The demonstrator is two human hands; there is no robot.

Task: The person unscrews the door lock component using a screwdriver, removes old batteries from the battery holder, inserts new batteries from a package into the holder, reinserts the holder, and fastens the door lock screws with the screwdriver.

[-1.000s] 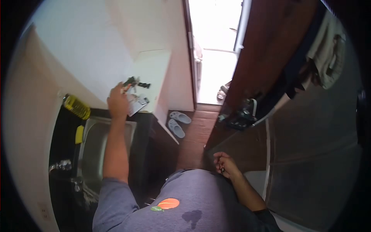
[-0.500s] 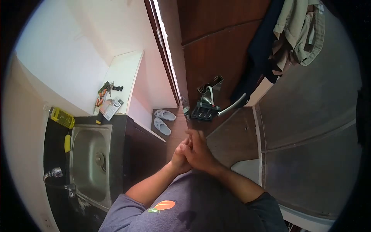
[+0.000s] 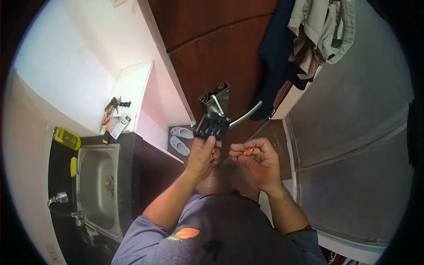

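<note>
My left hand (image 3: 201, 161) grips the lower edge of a black slotted housing (image 3: 213, 126), thumb on its face. It looks like the inner part of a door lock. A bit of orange shows among my left fingers, too small to name. Above the housing, a white cable (image 3: 217, 105) runs to a metal plate (image 3: 223, 95) on the brown door (image 3: 212, 62). A silver lever handle (image 3: 246, 115) sticks out to its right. My right hand (image 3: 263, 165) is half curled, palm up, around a small orange piece (image 3: 249, 152) with a shiny end.
At left are a steel sink (image 3: 117, 176), a faucet (image 3: 59, 198), a yellow bottle (image 3: 67, 138) and a sponge (image 3: 73, 167). Tools (image 3: 110, 110) and a packet (image 3: 119, 126) lie on a white ledge (image 3: 140, 84). Grey clogs (image 3: 179, 145) stand on the floor; clothes (image 3: 304, 39) hang at right.
My hands were together below the hanging housing; they have parted. My left has taken hold of the housing, and my right has moved rightward with the orange piece. The bright gap beside the door is gone.
</note>
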